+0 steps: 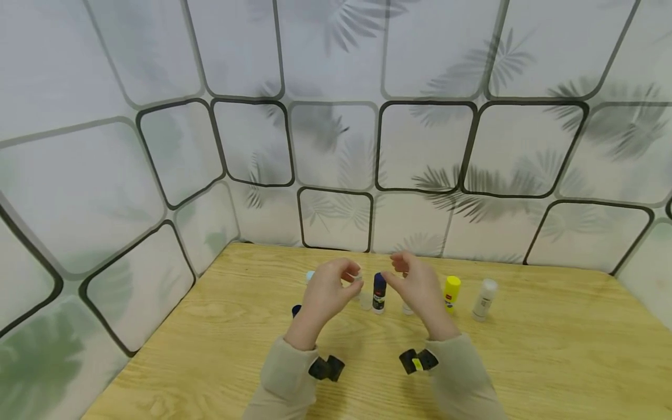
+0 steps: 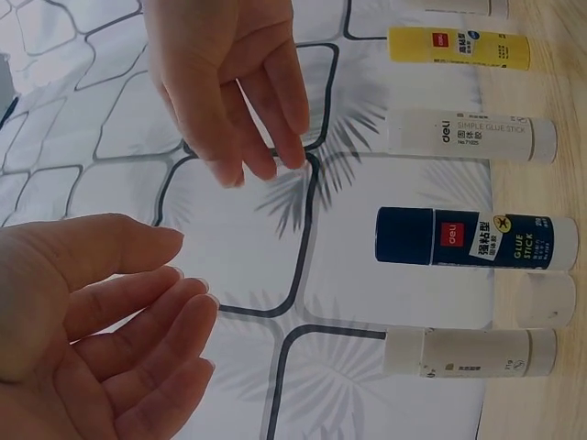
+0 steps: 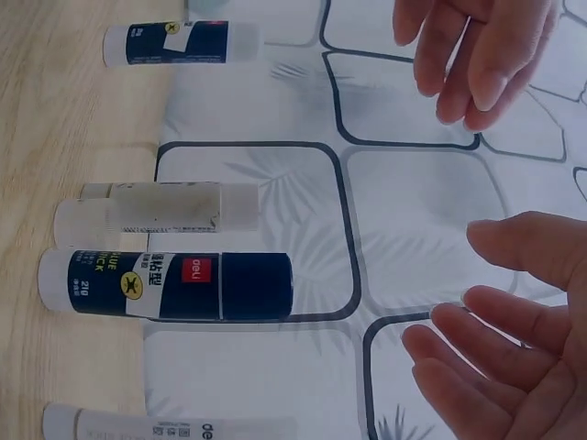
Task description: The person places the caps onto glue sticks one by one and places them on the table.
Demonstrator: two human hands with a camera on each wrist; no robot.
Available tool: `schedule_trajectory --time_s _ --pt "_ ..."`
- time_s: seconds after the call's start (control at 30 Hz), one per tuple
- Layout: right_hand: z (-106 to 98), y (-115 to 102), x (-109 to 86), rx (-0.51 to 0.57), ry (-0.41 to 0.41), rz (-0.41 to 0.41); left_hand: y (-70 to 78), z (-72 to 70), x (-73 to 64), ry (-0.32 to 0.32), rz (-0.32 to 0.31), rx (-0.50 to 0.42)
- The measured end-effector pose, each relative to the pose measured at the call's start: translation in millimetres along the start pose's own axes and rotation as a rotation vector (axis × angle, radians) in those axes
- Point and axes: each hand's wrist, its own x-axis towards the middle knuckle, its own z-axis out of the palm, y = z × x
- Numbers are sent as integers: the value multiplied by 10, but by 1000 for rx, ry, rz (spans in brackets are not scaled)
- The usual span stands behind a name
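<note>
Both of my hands hover above the wooden table with nothing held. My left hand (image 1: 333, 289) has its fingers loosely bent, thumb apart from them. To its right, my right hand (image 1: 417, 286) faces it with similarly relaxed fingers. Between them stands an upright glue stick (image 1: 378, 294) with a navy cap and label. Beside that is a small whitish cap (image 2: 548, 301), in front of a white glue stick (image 2: 472, 353). Another white glue stick (image 2: 477, 136), partly hidden by my right hand in the head view, stands on the navy one's other side.
Farther right stand a yellow glue stick (image 1: 451, 291) and a white one (image 1: 484, 300). A navy-labelled stick (image 3: 174, 43) with a pale top is at the left, near a dark blue cap (image 1: 296, 310). Patterned cloth (image 1: 336, 146) hangs behind the table (image 1: 556, 338).
</note>
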Motion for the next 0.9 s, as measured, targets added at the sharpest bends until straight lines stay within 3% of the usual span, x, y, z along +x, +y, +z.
schedule_trajectory --time_s 0.27,0.57,0.9 --pt "-190 73 -98 -40 33 -54 -29 31 9 13 -11 -3" --pt "-481 302 -238 -170 83 -127 -39 45 39 38 5 -6" --pt "-692 449 -372 -252 87 -108 -69 56 21 34 -18 -10"
